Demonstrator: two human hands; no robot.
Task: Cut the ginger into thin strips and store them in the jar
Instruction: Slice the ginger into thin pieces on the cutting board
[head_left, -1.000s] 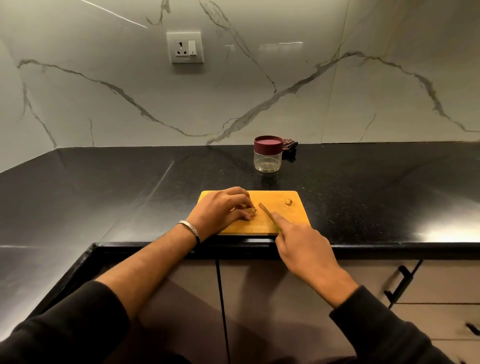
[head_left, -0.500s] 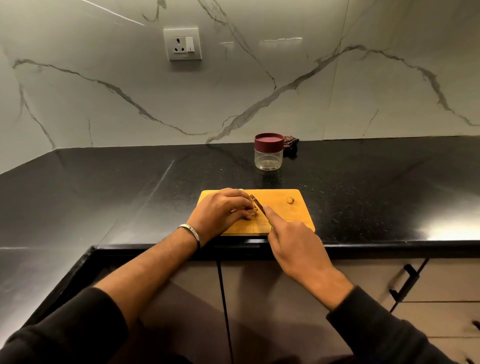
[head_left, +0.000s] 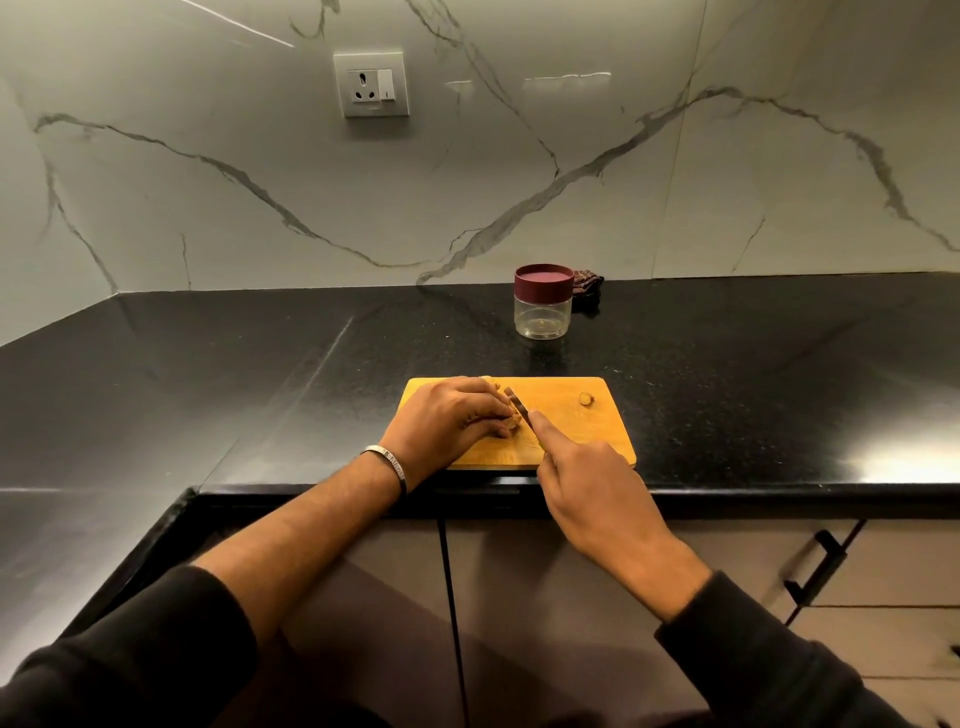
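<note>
A wooden cutting board (head_left: 582, 431) lies at the front edge of the black counter. My left hand (head_left: 447, 421) curls over a piece of ginger (head_left: 513, 420) on the board's left half and holds it down; most of the ginger is hidden under the fingers. My right hand (head_left: 587, 478) grips a knife (head_left: 518, 406), index finger stretched along its spine, the blade set against the ginger beside my left fingertips. A small cut-off ginger bit (head_left: 587, 399) lies near the board's far right. A clear jar (head_left: 543, 308) with a closed maroon lid stands behind the board.
A dark object (head_left: 588, 289) lies just behind the jar by the marble wall. A wall socket (head_left: 371, 85) is above. The black counter (head_left: 234, 384) stretches left and right; cabinet doors and a black drawer handle (head_left: 815, 566) sit below its edge.
The knife and my right hand have moved left and forward until the blade meets the ginger under my left fingers. My left hand stayed on the ginger.
</note>
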